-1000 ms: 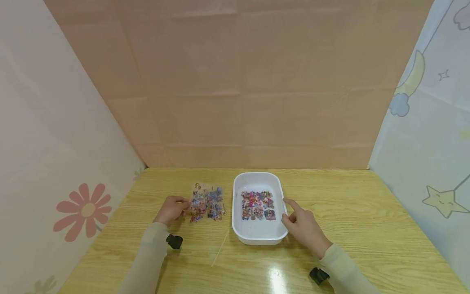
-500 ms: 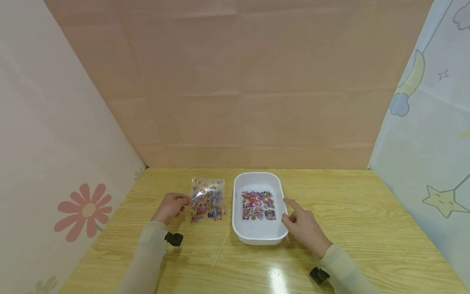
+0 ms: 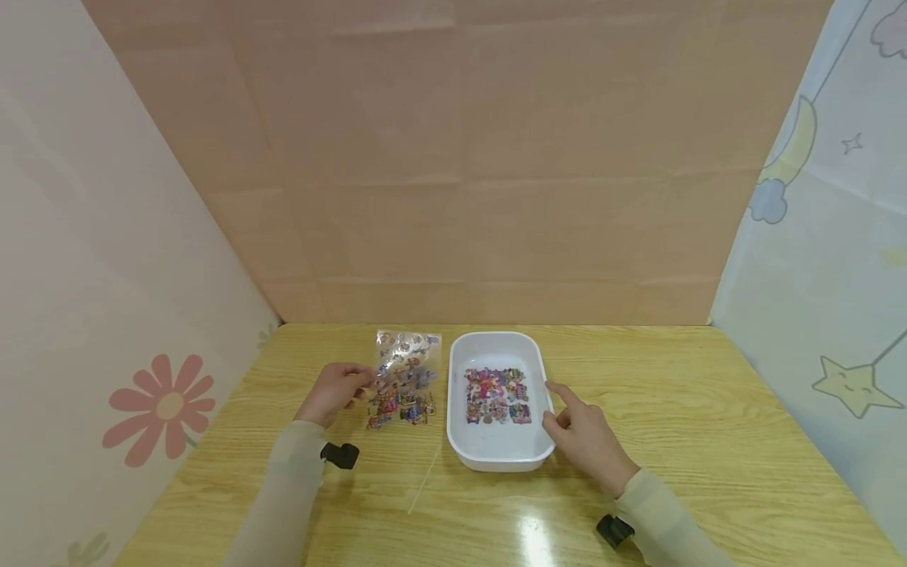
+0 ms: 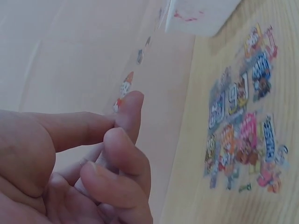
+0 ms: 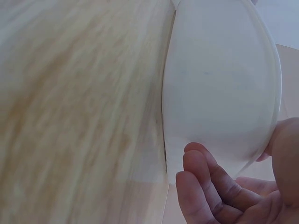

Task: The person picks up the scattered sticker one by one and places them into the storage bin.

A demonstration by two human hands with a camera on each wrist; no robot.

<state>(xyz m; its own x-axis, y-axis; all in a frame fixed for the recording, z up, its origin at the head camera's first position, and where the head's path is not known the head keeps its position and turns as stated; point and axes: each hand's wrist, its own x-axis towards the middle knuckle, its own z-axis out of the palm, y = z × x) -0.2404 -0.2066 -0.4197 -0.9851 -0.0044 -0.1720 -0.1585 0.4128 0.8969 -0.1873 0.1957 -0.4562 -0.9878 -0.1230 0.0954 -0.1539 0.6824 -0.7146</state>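
My left hand point(image 3: 337, 391) pinches the left edge of a clear sticker sheet point(image 3: 409, 344) between thumb and index finger. The sheet is lifted off the table and tilted; in the left wrist view it shows nearly edge-on. Under it, flat on the wood, lie more colourful printed stickers point(image 4: 245, 135), partly covered in the head view. To the right stands a white plastic tub point(image 3: 501, 450) with printed sticker sheets point(image 3: 498, 396) on its bottom. My right hand point(image 3: 588, 437) holds the tub's right rim, thumb at the rim and other fingers against the outer wall point(image 5: 219, 84).
A thin pale strip point(image 3: 423, 480) lies on the wooden table point(image 3: 659, 394) in front of the tub. A plain backdrop point(image 3: 453, 173) closes off the far side, and printed cloths hang left and right. Black wrist mounts sit on both sleeves.
The sticker sheet in my left hand has risen and shifted away and slightly right, uncovering the stickers beneath. My right hand and the tub stay put.
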